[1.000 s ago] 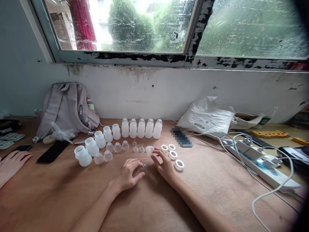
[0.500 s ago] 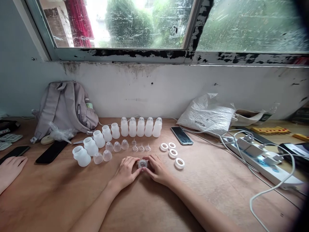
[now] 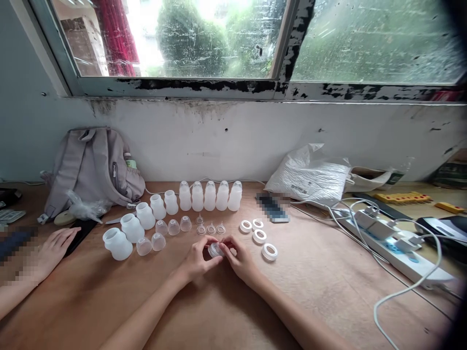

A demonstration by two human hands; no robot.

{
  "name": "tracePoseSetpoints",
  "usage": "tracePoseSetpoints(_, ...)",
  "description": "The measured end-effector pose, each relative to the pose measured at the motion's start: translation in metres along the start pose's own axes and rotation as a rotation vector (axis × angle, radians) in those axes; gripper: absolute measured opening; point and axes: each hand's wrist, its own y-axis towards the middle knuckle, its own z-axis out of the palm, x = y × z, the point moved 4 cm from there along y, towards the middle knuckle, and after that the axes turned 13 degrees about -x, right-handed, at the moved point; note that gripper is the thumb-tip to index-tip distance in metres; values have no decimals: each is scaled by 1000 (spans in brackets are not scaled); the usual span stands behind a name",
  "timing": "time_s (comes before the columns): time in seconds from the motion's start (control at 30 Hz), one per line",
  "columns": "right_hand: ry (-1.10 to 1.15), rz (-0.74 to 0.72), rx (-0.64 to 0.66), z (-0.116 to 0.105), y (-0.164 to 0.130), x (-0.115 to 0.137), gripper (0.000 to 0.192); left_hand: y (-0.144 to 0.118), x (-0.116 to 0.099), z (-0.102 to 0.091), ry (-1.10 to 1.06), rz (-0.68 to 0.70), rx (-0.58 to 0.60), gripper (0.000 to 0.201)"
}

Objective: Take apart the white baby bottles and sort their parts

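Observation:
Between my two hands is a round translucent bottle collar ring, tilted, with its centre partly covered by fingers. My left hand pinches its left side, and my right hand grips the right side with the fingertips. Just beyond the hands lie several clear silicone nipples. To the right of them are several white collar rings. Clear domed caps stand to the left, beside open frosted baby bottles. Farther back, a row of capped bottles stands upright.
Another person's hand rests at the left by a black phone. A grey backpack leans on the wall. At the right are a blurred phone, a silver plastic bag and a power strip with loose cables.
The collar ring has tipped from facing up to a slant, both hands still around it. The other person's hand has moved right onto the black phone. My view has shifted slightly.

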Motion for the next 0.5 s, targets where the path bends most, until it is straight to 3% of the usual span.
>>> tracePoseSetpoints(0.13, 122, 164, -53, -3, 0, -5, 21, 4, 2, 2, -85, -44, -39, 40)
tracePoseSetpoints(0.27, 273, 300, -12, 3, -1, -8, 22, 2, 8, 2, -189, -91, -39, 37)
tracePoseSetpoints(0.5, 324, 392, 23, 10, 2, -14, 22, 5, 9, 5, -375, -125, 78, 38)
